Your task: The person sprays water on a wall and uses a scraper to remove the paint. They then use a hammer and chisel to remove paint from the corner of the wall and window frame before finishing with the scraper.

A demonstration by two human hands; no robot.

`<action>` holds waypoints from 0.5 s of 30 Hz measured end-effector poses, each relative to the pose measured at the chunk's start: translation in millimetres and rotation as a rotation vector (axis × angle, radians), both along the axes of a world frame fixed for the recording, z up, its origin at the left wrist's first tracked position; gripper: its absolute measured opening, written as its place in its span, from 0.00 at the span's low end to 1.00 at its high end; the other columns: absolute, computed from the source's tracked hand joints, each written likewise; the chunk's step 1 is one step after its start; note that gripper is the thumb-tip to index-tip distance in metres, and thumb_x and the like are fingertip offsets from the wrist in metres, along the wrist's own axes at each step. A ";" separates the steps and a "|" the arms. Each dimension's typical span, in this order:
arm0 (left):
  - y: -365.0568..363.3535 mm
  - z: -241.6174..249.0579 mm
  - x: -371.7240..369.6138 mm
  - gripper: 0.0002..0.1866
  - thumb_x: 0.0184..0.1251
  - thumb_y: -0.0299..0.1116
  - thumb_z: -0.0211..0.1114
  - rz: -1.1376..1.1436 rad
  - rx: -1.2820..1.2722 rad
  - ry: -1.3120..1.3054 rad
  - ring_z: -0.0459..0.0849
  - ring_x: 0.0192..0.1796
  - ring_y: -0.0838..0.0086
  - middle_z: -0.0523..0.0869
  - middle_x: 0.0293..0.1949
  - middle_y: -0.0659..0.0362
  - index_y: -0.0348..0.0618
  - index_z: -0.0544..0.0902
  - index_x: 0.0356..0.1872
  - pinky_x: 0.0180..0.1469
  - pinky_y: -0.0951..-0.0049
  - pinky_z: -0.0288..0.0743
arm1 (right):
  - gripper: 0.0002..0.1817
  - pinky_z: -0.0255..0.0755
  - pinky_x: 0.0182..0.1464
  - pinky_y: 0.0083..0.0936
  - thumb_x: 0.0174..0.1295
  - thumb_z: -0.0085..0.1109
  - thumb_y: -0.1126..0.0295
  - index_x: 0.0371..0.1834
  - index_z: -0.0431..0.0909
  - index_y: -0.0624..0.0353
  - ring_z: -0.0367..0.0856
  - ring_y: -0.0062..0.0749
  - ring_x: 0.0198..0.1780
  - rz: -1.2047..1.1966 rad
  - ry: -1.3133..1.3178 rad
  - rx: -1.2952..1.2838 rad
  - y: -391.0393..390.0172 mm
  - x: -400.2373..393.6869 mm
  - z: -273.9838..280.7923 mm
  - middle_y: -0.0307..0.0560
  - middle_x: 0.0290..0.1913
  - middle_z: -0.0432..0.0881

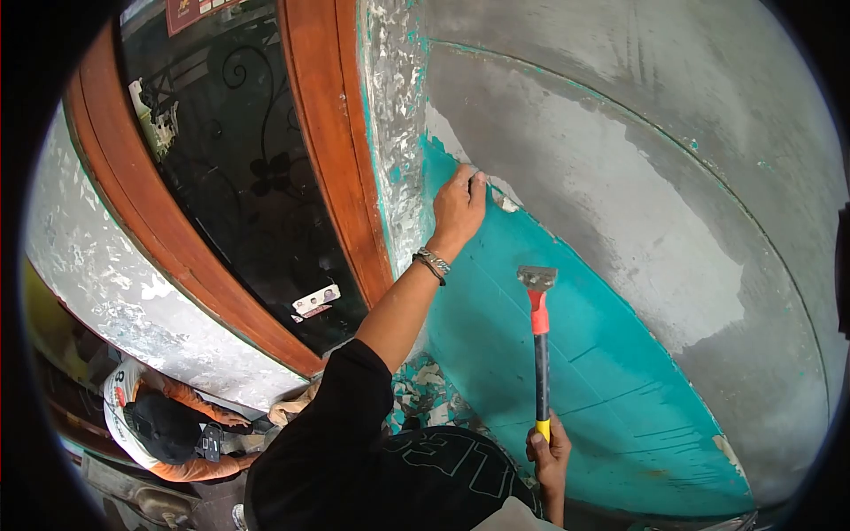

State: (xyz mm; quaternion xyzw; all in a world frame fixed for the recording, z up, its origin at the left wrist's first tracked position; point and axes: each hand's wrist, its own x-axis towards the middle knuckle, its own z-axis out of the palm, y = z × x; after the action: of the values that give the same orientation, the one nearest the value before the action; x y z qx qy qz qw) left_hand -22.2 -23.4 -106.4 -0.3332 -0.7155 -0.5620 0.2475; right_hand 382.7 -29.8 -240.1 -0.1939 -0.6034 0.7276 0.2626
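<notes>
My left hand (459,208), with bracelets at the wrist, is raised to the upper edge of the teal paint layer (567,354) on the wall. Its fingers are curled closed at that ragged edge, pinching the paint there; the fingertips are partly hidden. Lower down, my right hand (551,456) is wrapped round the yellow butt of a long-handled scraper (542,354). The scraper has a black shaft, a red neck and a wide, dirty metal blade (537,278). It points upward in front of the teal paint, and the blade seems apart from the wall.
Bare grey wall (664,221) borders the paint above and right. Left is a wooden door frame (323,106) around dark glass (252,177). Paint chips (425,394) lie piled at the wall's foot. Another person (168,425) in a black cap is crouched at lower left.
</notes>
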 end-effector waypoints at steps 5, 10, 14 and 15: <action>-37.5 -45.6 -7.9 0.07 0.66 0.33 0.56 -0.003 -0.049 -0.267 0.82 0.33 0.54 0.83 0.31 0.49 0.40 0.76 0.38 0.36 0.56 0.73 | 0.30 0.58 0.19 0.12 0.66 0.57 0.61 0.68 0.63 0.62 0.63 0.13 0.18 0.031 -0.047 0.009 1.9 -12.4 3.8 0.41 0.28 0.73; -72.5 -188.5 0.5 0.14 0.65 0.30 0.58 0.020 -0.217 -0.313 0.83 0.45 0.60 0.83 0.46 0.51 0.39 0.76 0.51 0.48 0.66 0.76 | 0.29 0.57 0.17 0.13 0.68 0.52 0.62 0.69 0.61 0.61 0.61 0.14 0.15 0.084 -0.005 -0.024 3.8 -28.9 19.5 0.44 0.30 0.74; -73.1 -149.7 51.3 0.16 0.69 0.29 0.55 -0.562 -0.172 -0.700 0.82 0.48 0.68 0.82 0.46 0.53 0.40 0.75 0.56 0.51 0.70 0.75 | 0.29 0.56 0.15 0.13 0.68 0.49 0.63 0.71 0.58 0.61 0.60 0.14 0.14 0.108 -0.003 0.008 8.9 -43.6 25.9 0.45 0.30 0.75; -69.1 -141.8 61.0 0.16 0.69 0.29 0.55 -0.560 -0.169 -0.705 0.82 0.48 0.68 0.82 0.46 0.53 0.40 0.75 0.56 0.51 0.70 0.75 | 0.29 0.56 0.15 0.13 0.68 0.49 0.63 0.71 0.58 0.61 0.60 0.14 0.14 0.112 -0.008 0.009 9.2 -47.0 30.0 0.45 0.30 0.75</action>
State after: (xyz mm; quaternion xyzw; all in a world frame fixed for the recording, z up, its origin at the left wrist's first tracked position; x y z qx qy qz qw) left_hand 38.9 -92.5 -248.1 -0.3213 -0.6818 -0.6259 -0.2005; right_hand 335.8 -20.5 -210.0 -0.1615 -0.6176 0.7376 0.2201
